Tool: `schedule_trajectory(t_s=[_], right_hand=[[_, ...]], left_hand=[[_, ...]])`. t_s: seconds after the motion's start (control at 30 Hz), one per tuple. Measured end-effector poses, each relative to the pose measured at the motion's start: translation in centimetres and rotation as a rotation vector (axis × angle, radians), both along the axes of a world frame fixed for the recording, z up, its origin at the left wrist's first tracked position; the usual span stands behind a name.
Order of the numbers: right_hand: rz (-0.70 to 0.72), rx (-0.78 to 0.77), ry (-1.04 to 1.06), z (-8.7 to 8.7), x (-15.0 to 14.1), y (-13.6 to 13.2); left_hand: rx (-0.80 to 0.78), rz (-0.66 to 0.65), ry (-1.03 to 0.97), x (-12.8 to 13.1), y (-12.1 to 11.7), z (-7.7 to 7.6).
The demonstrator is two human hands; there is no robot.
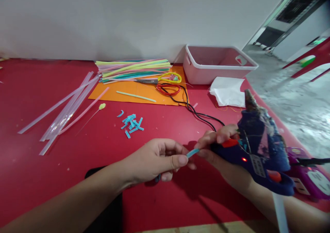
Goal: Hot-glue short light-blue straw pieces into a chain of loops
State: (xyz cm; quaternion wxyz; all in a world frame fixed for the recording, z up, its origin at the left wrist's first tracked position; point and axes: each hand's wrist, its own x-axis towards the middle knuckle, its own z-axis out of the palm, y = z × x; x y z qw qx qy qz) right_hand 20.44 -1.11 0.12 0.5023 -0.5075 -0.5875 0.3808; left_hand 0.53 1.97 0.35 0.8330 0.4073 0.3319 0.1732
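Observation:
My left hand (162, 159) pinches a short blue strip (193, 153), cut-looking, between thumb and forefinger. A small dark thing shows beneath that hand; I cannot make it out. In my right hand (216, 140) is a dark blue hot glue gun (257, 147), nozzle up, with a red light lit and a glue stick (280, 212) hanging from its back. The thumb and fingertip of this hand touch the strip's other end. Beyond my left hand lies a small heap of similar blue pieces (132, 123) on the red table (154, 205).
Pastel fuzzy stems (134, 69) and scissors (154, 81) lie on an orange sheet (108, 93). Clear glue sticks (64, 112) are at left, near a yellow-tipped wire (102, 106). At back right stand a pink basket (219, 75) and white tissue (227, 90). A black cord (198, 114) trails across; a purple power strip (309, 178) sits right.

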Motion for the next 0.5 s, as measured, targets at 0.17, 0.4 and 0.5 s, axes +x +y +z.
schedule_trajectory(t_s=[0.17, 0.4, 0.5], right_hand=[[-0.022, 0.081, 0.085, 0.22, -0.12, 0.10], [0.001, 0.065, 0.105, 0.24, -0.07, 0.04], [-0.010, 0.067, 0.056, -0.28, 0.23, 0.12]], left_hand=[[-0.031, 0.022, 0.071, 0.09, 0.12, 0.25], [-0.010, 0.019, 0.095, 0.08, 0.18, 0.27], [0.027, 0.060, 0.038, 0.26, 0.09, 0.22]])
